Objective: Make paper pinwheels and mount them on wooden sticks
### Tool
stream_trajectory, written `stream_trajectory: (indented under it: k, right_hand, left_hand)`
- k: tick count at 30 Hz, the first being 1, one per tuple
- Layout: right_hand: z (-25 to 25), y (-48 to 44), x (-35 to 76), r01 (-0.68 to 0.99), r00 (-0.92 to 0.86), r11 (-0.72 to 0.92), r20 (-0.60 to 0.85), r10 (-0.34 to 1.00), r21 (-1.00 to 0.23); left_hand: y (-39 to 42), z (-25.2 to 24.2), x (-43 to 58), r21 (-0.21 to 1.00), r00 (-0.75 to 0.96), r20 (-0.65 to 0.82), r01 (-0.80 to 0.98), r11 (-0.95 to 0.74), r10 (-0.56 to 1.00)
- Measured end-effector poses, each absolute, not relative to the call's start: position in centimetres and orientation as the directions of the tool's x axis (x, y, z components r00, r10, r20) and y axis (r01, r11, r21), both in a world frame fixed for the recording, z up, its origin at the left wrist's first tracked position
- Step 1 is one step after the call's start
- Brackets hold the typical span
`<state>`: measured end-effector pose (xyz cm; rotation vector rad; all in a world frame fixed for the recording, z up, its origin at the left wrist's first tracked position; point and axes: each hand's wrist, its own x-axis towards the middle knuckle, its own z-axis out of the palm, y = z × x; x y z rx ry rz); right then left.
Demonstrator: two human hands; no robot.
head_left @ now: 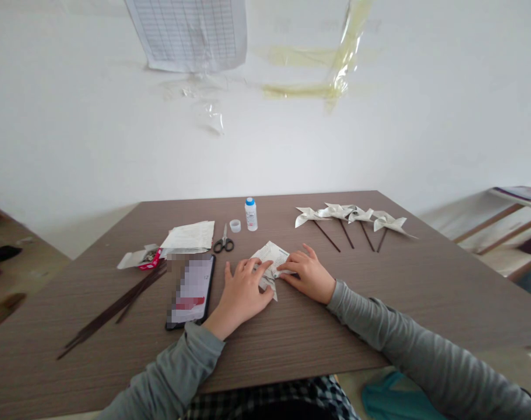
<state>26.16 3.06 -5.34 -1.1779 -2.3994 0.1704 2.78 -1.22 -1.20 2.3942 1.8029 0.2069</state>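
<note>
A printed paper piece (271, 253), cut and partly folded, lies on the brown table between my hands. My left hand (246, 289) rests on its left side, fingers spread, with fingertips pressing the paper. From the right, my right hand (309, 273) pinches the paper near its middle between thumb and forefinger. Scissors (224, 242) with black handles lie just beyond my left hand. Behind the paper stands a white bottle (251, 216) with a blue cap, beside a small translucent cup (235, 226).
Paper pinwheels (390, 223) on dark sticks lie at the back right. On the left are a phone (192, 291), stacked paper sheets (189, 237), an open red box (149, 258) of small items and dark sticks (112, 308). A white wall borders the table (335, 338).
</note>
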Motion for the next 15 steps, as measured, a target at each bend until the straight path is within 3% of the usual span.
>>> stream_trajectory:
  k: [15]
  right_hand:
    - [-4.75,2.78,26.05,0.722,-0.531,0.621,0.331,0.78,-0.305]
  left_hand:
    - [-1.21,-0.95,2.63,0.2,0.295,-0.008,0.937,-0.288,0.955]
